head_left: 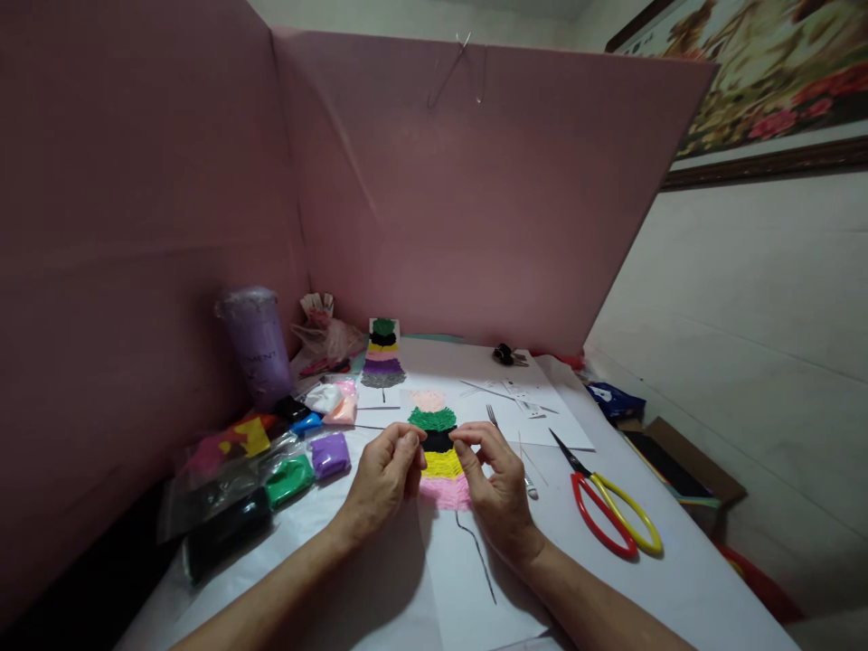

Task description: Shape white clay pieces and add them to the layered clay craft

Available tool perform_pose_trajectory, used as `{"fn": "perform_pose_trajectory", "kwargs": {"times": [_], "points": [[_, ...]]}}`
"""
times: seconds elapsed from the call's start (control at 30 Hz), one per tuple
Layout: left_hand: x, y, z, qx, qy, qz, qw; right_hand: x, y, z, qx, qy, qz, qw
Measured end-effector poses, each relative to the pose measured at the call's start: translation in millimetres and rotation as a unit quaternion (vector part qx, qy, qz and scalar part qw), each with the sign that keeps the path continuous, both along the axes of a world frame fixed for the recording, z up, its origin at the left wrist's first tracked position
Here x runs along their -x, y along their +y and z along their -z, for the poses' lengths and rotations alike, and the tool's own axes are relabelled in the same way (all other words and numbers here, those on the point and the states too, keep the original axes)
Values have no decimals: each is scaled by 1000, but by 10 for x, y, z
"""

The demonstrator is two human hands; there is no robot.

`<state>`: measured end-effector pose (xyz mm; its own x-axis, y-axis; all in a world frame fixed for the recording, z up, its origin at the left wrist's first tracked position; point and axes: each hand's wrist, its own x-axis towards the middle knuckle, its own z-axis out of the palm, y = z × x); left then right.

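On a white sheet of paper [467, 606] lies a layered clay picture, with pale pink, green, black, yellow and pink bands; its yellow band [444, 464] shows between my hands. My left hand [383, 475] pinches thumb and forefinger together at the left end of the black band [438, 440]. At its right end, my right hand [498, 488] makes a similar pinch. Whatever thin thing the fingertips hold, I cannot make out. A wavy black line [478, 547] runs down the paper below the pink band, beside my right wrist.
Scissors [603, 506], a fork [492, 416] and keys [510, 354] lie to the right. Bagged clay, including a purple pack [330, 455] and a green pack [290, 481], sits left. Behind stand a purple cup [256, 348] and another layered clay picture [383, 357]. Pink panels [440, 199] enclose the back.
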<state>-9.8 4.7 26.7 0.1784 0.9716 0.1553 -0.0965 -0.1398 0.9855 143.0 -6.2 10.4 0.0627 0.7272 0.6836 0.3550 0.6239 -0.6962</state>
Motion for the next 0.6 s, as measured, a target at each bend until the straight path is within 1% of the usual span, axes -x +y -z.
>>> {"fn": "perform_pose_trajectory", "kwargs": {"times": [0.23,0.33,0.43,0.6], "points": [[-2,22,34,12,-15,6,1000,10,2,-1,-4,-2,1,1000],[3,18,34,1,-14,-6,1000,10,1,2,-2,-3,0,1000],[7,11,41,-19,8,-13,1000,9,0,4,-5,-1,-3,1000],[9,4,48,-20,35,7,999,11,-2,-5,-4,0,-2,1000]]}}
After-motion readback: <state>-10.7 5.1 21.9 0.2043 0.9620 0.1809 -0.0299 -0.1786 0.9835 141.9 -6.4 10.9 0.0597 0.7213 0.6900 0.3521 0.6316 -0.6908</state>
